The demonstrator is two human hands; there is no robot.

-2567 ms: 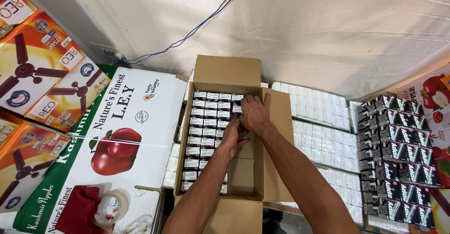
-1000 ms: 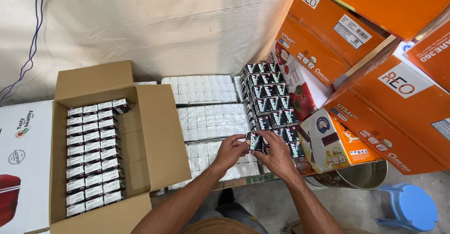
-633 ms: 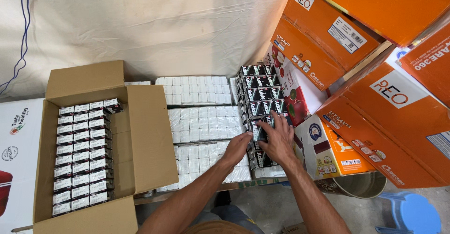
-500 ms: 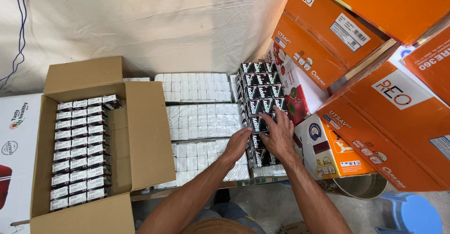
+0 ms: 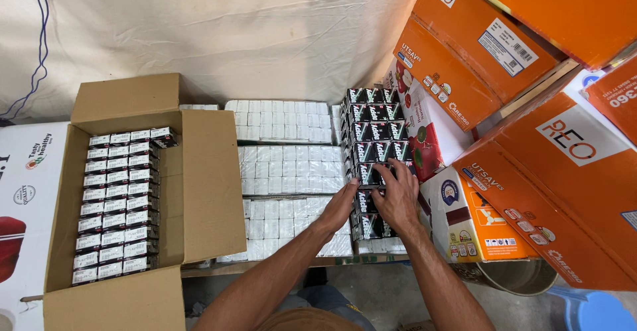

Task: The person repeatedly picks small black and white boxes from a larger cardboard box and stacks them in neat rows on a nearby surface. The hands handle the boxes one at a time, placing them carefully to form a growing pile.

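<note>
Both hands, left hand (image 5: 340, 205) & right hand (image 5: 398, 188), fingers clamped round small black cartons (image 5: 375, 146): likely light, stiff, crushable, so grip the sides.

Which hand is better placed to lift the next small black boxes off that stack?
Probably the right hand: its fingers already spread over the black boxes, while the left hand only touches the stack's left edge.

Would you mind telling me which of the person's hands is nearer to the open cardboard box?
Left. The left hand rests on the white packs, on the side facing the open cardboard box; the right hand lies beyond it on the black packs.
</note>
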